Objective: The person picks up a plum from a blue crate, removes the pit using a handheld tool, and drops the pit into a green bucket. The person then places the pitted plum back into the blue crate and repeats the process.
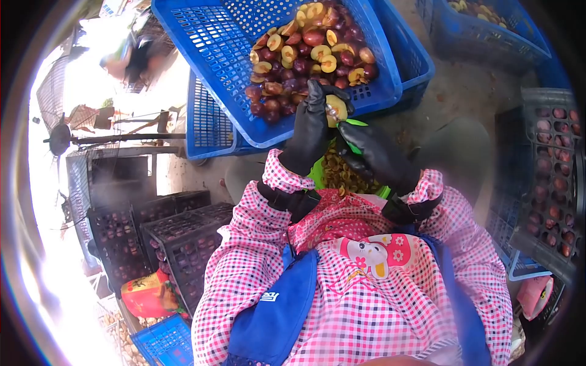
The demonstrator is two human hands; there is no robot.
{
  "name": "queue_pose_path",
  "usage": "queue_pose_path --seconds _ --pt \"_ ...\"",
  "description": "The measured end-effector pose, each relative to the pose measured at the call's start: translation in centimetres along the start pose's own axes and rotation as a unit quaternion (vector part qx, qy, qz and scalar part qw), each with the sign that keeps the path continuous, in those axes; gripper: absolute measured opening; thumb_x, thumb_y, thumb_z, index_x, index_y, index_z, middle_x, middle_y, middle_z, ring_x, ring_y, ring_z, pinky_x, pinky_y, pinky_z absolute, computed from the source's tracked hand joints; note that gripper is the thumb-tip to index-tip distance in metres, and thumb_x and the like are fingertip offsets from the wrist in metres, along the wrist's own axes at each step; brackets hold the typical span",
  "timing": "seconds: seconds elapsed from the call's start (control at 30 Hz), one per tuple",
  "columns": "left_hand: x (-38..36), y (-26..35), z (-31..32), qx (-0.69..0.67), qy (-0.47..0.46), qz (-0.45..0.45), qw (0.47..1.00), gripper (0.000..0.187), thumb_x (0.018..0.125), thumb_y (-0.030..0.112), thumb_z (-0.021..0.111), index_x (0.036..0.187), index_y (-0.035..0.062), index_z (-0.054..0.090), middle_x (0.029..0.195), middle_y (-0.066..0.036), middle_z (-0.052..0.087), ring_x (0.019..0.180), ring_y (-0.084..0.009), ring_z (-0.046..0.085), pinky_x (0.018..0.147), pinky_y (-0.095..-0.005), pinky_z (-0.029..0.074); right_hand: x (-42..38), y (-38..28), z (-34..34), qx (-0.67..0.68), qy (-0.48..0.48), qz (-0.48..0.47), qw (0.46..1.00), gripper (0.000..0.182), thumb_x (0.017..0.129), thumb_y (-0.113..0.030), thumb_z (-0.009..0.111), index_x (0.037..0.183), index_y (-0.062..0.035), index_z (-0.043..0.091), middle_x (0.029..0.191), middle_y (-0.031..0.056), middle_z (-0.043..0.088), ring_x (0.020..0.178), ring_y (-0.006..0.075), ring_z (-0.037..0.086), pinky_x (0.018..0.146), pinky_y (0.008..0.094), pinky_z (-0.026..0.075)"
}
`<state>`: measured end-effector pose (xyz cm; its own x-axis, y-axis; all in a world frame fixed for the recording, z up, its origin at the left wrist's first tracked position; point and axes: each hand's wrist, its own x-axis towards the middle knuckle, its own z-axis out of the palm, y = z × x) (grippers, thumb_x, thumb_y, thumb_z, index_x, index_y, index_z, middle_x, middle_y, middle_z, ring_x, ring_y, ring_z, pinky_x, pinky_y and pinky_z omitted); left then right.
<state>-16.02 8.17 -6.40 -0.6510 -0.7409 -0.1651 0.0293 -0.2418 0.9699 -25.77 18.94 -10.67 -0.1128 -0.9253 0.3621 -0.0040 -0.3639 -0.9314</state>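
My left hand [307,131], in a black glove, is closed on a cut plum [335,111] whose yellow flesh faces me. Just to the right, my black-gloved right hand [379,152] grips a small green-handled knife [353,124]; its blade is hard to make out against the plum. Both hands are close together at the near edge of a tilted blue crate [229,113], which holds whole red plums and yellow cut halves [305,55]. Below the hands, a bright green container [317,175] holds many small brownish pieces [347,177], partly hidden by my right hand.
Another blue crate [207,122] sits beneath the tilted one. Black crates of dark plums [189,244] stand at the left, near a red and yellow bag [146,296]. A black crate of plums [552,183] is at the right. Far right holds a blue crate [488,43] with cut fruit.
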Motion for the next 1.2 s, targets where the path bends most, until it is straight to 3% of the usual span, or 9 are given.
queue_pose_path --seconds 0.07,0.1,0.2,0.47,0.63,0.73,1.0,1.13,1.2 --pt "-0.2 -0.2 0.4 -0.057 -0.015 -0.012 0.998 0.066 0.093 0.067 0.036 0.098 0.0056 0.058 0.081 -0.006 0.062 0.063 -0.0142 0.056 0.055 -0.0279 0.046 -0.6 -1.2 -0.4 0.340 -0.052 0.178 0.922 0.044 0.101 -0.042 0.043 0.083 -0.0051 0.057 0.054 0.0001 0.046 0.040 0.0085 0.039 0.040 0.0241 0.033" --pt "-0.2 -0.3 0.4 -0.113 -0.033 -0.025 0.993 0.066 0.093 0.068 0.035 0.099 0.0055 0.057 0.080 -0.007 0.061 0.062 -0.0157 0.056 0.056 -0.0293 0.047 -0.6 -2.2 -0.7 0.625 -0.094 0.331 0.701 0.044 0.101 -0.043 0.041 0.082 -0.0061 0.056 0.053 -0.0007 0.043 0.038 0.0062 0.036 0.037 0.0222 0.030" --pt "0.0 0.2 -1.2 -0.213 -0.087 -0.138 0.963 0.066 0.093 0.068 0.033 0.099 0.0067 0.056 0.080 -0.007 0.060 0.062 -0.0163 0.056 0.055 -0.0295 0.047 -0.6 -3.2 -1.1 0.391 -0.180 0.273 0.860 0.045 0.101 -0.043 0.041 0.084 -0.0052 0.057 0.055 0.0000 0.046 0.038 0.0077 0.040 0.034 0.0225 0.030" --pt "10.0 4.6 -10.3 0.218 -0.013 -0.066 0.974 0.051 0.099 0.048 0.042 0.106 0.0010 0.061 0.095 -0.014 0.068 0.085 -0.0258 0.068 0.072 -0.0400 0.057 -0.5 -2.4 0.2 0.063 -0.158 0.230 0.958 0.043 0.096 -0.042 0.052 0.102 -0.0010 0.063 0.086 0.0119 0.065 0.077 0.0193 0.062 0.068 0.0320 0.047" --pt "13.3 -3.5 -11.1 0.786 -0.157 0.196 0.564 0.031 0.085 0.036 0.058 0.104 0.0136 0.068 0.101 -0.014 0.068 0.091 -0.0333 0.066 0.079 -0.0450 0.053 -0.1 -2.5 0.0 0.030 -0.152 0.209 0.966 0.048 0.092 -0.044 0.056 0.112 -0.0014 0.064 0.105 0.0200 0.066 0.102 0.0307 0.062 0.090 0.0408 0.045" --pt "14.1 -3.1 -9.7 0.813 -0.246 0.144 0.508 0.032 0.083 0.035 0.059 0.107 0.0152 0.067 0.102 -0.013 0.068 0.094 -0.0347 0.066 0.079 -0.0438 0.053 -0.3 -1.5 0.2 0.004 -0.103 0.198 0.975 0.047 0.091 -0.045 0.057 0.111 -0.0030 0.065 0.102 0.0190 0.066 0.098 0.0319 0.063 0.087 0.0397 0.046" --pt "8.3 9.2 -11.4 0.596 0.021 0.078 0.799 0.050 0.076 0.031 0.073 0.116 0.0030 0.061 0.086 -0.014 0.071 0.075 -0.0204 0.069 0.072 -0.0361 0.054 -0.5 0.8 -0.6 -0.142 -0.058 0.100 0.983 0.050 0.087 -0.051 0.058 0.108 -0.0069 0.068 0.103 0.0176 0.067 0.099 0.0324 0.063 0.087 0.0412 0.048" --pt "2.0 17.7 -16.6 0.763 0.239 0.231 0.554 0.051 0.077 0.033 0.076 0.117 0.0042 0.063 0.087 -0.014 0.071 0.079 -0.0220 0.070 0.077 -0.0341 0.054 -0.6 -0.8 -0.9 -0.250 -0.148 0.168 0.942 0.047 0.087 -0.044 0.063 0.114 -0.0060 0.065 0.107 0.0155 0.067 0.102 0.0311 0.064 0.089 0.0387 0.048" --pt "2.5 17.3 -16.9 0.752 0.227 0.246 0.569 0.050 0.077 0.034 0.076 0.115 0.0033 0.064 0.091 -0.015 0.071 0.083 -0.0239 0.069 0.079 -0.0352 0.053 -0.4 -1.1 -0.6 -0.281 -0.152 0.157 0.934 0.049 0.086 -0.048 0.062 0.113 -0.0068 0.066 0.105 0.0157 0.068 0.101 0.0318 0.064 0.088 0.0392 0.049"
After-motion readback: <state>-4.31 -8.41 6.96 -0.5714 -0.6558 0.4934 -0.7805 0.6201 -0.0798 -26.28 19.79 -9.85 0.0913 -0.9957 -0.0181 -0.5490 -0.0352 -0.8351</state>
